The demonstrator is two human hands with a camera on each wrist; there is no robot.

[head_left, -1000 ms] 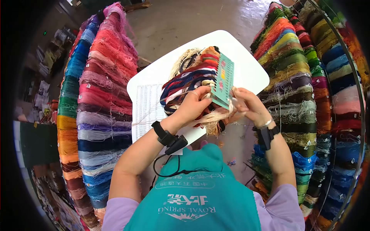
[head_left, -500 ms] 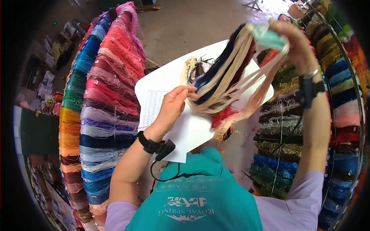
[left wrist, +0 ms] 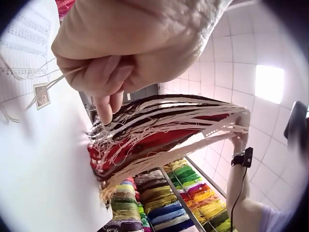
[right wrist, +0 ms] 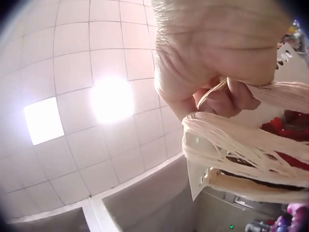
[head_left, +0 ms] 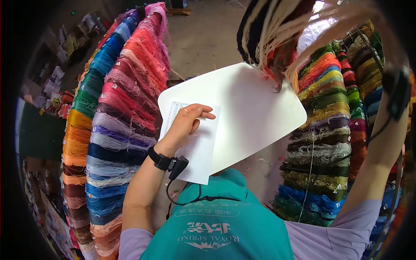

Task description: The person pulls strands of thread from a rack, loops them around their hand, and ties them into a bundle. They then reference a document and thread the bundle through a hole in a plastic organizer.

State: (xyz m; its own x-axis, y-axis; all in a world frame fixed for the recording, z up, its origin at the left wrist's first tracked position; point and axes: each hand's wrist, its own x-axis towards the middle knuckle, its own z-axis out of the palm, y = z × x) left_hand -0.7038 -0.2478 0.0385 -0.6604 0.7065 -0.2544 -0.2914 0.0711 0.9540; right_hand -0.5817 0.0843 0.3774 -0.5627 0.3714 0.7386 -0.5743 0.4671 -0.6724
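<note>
My right hand [right wrist: 217, 53] is raised high at the upper right and grips a holed thread card [right wrist: 194, 174], with its fingers curled at the edge. From the card hang long skeins of embroidery thread [head_left: 273, 39] in cream, dark blue and red, their lower ends over the far side of the white table [head_left: 255, 125]. My left hand [head_left: 186, 123] is above a printed sheet [head_left: 199, 149], its fingers partly curled. In the left wrist view a few thin pale strands [left wrist: 53, 79] run out of its grip and trail over the paper.
Racks of coloured thread stand close on both sides, the left rack [head_left: 125, 108] and the right rack [head_left: 320, 130]. A small square picture [left wrist: 42, 95] lies on the paper. A metal rail [head_left: 392, 186] runs along the right rack.
My right hand has lifted the card and its skeins off the table, up and to the right. My left hand has parted from the card and skeins and moved left over the sheet.
</note>
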